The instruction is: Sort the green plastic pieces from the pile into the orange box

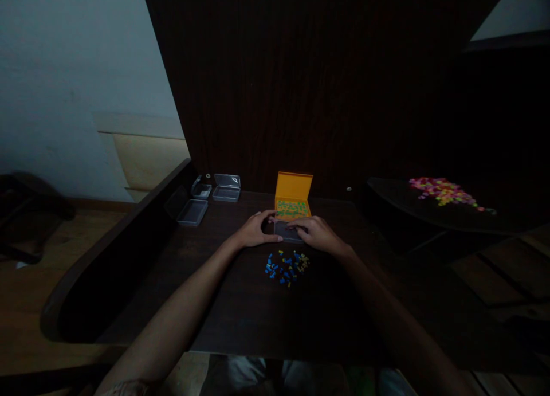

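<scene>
A shallow clear plastic box (281, 230) lies on the dark table between my hands. My left hand (253, 231) curves around its left side, thumb along the near edge and fingers at the far corner. Over the box's right part, my right hand (315, 233) has its fingers bent down and close together; whatever is at the fingertips is too small and dark to make out. Just behind stands a yellow case (293, 185) with its lid raised, holding many small green pieces (292, 207). Nearer to me lies a loose scatter of small blue and yellow pieces (287, 267).
Clear plastic boxes sit at the back left, one lidded box (226, 188) open and another box (193, 211) nearer. A pile of pink and yellow pieces (442, 191) rests on a dark surface at right. A raised side panel (116, 247) borders the table's left.
</scene>
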`<state>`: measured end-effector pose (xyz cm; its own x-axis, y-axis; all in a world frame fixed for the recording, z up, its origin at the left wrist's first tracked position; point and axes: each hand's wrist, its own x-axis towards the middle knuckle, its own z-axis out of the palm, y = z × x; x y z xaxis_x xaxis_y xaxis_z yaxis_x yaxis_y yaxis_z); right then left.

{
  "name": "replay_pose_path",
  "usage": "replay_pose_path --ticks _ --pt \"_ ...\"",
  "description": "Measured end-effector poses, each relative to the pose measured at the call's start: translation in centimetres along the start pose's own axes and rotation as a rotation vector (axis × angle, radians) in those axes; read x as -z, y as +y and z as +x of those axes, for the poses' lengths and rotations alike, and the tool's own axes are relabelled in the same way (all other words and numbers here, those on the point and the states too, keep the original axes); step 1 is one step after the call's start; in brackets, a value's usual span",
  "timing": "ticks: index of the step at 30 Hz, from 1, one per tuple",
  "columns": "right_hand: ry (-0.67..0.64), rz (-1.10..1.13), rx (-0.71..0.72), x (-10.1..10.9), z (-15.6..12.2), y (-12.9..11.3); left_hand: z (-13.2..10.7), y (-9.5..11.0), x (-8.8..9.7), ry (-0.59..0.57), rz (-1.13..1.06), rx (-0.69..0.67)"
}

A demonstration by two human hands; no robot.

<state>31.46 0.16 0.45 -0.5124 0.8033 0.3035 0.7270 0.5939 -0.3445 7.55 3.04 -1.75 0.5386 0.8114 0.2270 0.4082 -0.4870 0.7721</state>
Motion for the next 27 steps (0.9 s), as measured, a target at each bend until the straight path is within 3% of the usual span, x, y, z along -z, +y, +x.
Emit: replay_pose_path --ticks 11,22,27 --pt "-0.01 0.002 0.004 -0.7 0.0 -0.1 0.0 -0.1 -0.1 0.008 -0.005 -0.014" --pt "0.119 0.007 -0.006 0.6 -0.4 0.0 -0.1 0.2 0.1 -0.002 0.003 0.011" --pt "0.237 0.064 -0.041 1.6 -1.1 0.6 0.0 0.0 0.0 -0.013 0.006 0.012"
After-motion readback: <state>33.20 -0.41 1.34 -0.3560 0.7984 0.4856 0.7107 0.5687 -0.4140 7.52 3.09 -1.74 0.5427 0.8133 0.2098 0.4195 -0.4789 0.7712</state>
